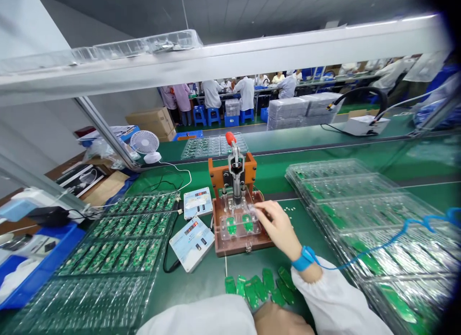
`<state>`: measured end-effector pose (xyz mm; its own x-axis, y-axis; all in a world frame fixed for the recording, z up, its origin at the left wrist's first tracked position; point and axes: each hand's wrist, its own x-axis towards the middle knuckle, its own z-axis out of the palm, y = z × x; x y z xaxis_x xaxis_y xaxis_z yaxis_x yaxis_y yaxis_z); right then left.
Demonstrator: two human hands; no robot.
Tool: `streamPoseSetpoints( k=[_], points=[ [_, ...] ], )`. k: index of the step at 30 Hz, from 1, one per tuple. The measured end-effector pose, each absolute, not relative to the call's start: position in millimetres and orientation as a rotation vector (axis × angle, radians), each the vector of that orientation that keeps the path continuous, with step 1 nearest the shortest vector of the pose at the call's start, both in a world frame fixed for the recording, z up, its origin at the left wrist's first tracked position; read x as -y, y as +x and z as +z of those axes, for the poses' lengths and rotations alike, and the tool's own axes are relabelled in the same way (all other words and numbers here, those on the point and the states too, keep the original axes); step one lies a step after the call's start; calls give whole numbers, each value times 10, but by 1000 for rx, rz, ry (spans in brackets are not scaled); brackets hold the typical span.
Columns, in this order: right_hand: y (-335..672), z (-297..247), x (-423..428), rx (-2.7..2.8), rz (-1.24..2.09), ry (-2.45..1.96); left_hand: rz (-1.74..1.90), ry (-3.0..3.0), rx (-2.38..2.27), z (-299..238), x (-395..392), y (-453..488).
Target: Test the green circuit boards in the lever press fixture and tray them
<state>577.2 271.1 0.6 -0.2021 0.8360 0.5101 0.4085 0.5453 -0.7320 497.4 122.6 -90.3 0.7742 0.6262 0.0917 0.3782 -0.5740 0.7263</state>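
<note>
The right hand (279, 227) is rested, fingers loosely spread, on the test jig (239, 224); green boards (259, 284) lie before the left hand (279, 320), whose grip cannot be told.

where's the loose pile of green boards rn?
Head view, bottom centre: the loose green boards lie on the green bench mat, just in front of the brown test fixture, between the left hand and right hand.
</note>
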Motion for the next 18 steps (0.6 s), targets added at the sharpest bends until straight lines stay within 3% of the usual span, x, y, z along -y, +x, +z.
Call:
streamPoseSetpoints(
  k=[7,13,18],
  points=[
    [5750,-200,-2609,2057,494,-1035,683,2292,-907,-626,-1236,4646],
    [5767,-191,-2620,2136,500,-1017,1269,2203,-1446,-22,-1513,3883],
    [5778,-143,-2632,2126,560,-984,1182,2045,-1827,-9,-1846,3548]
  ],
)
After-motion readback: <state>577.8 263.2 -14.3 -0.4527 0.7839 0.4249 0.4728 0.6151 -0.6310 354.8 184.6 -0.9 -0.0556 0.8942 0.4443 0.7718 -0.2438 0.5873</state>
